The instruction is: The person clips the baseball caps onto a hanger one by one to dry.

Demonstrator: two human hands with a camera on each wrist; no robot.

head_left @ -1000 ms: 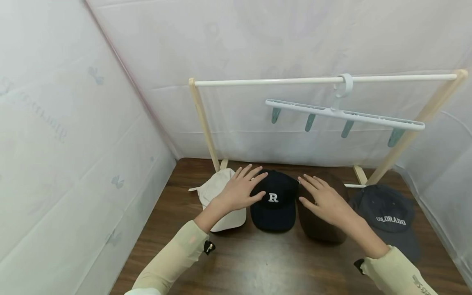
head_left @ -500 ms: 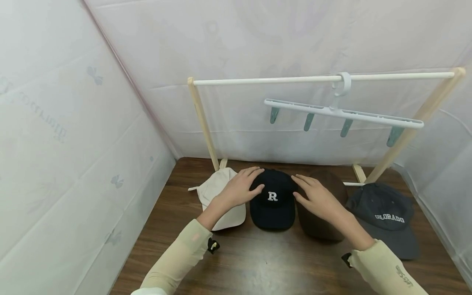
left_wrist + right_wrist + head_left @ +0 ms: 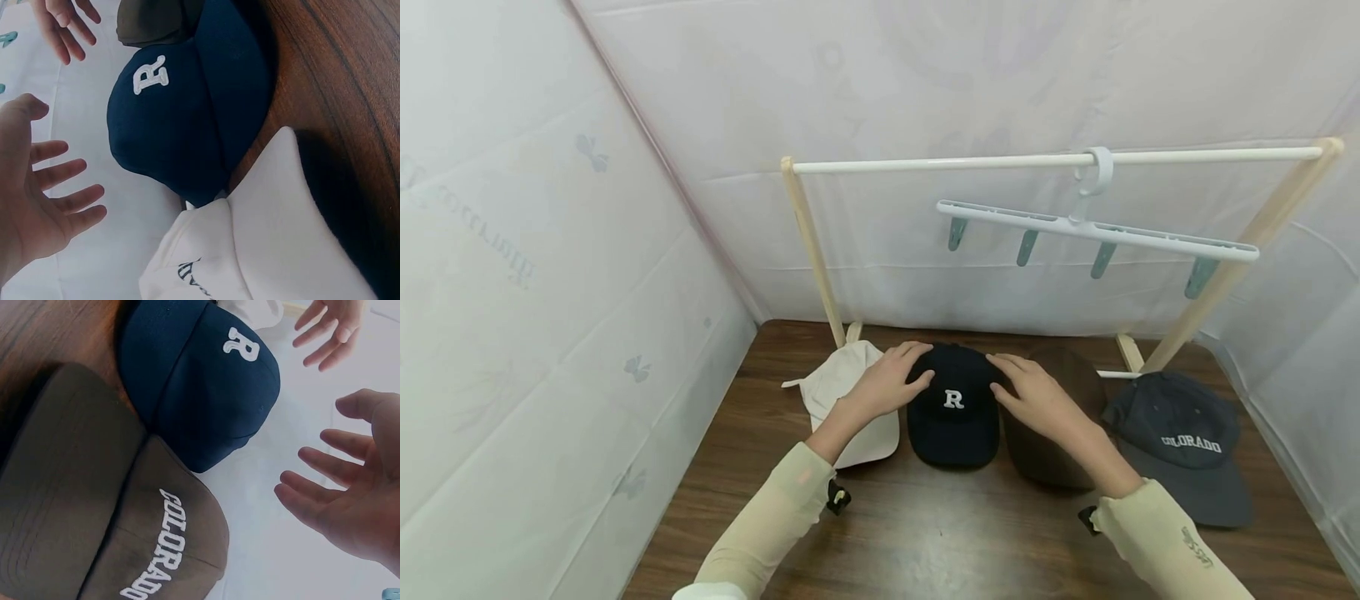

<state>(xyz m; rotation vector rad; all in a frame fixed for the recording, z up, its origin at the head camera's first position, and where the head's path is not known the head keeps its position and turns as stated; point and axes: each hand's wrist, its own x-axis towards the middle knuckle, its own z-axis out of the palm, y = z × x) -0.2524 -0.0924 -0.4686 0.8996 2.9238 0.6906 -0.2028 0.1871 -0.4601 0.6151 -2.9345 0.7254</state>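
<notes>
Closing in on the navy cap (image 3: 953,429) from both sides.
Moved right hand (image 3: 1037,398) inward over the last second, nearer to left hand (image 3: 883,385). Holding fingers (image 3: 65,171) of both loosely spread, gripping nothing, a gap short of the cap in the wrist views. Resting on the bench (image 3: 955,533) between white cap (image 3: 835,379) and brown cap (image 3: 1045,462), unlifted; apparently being singled out from the row.
</notes>
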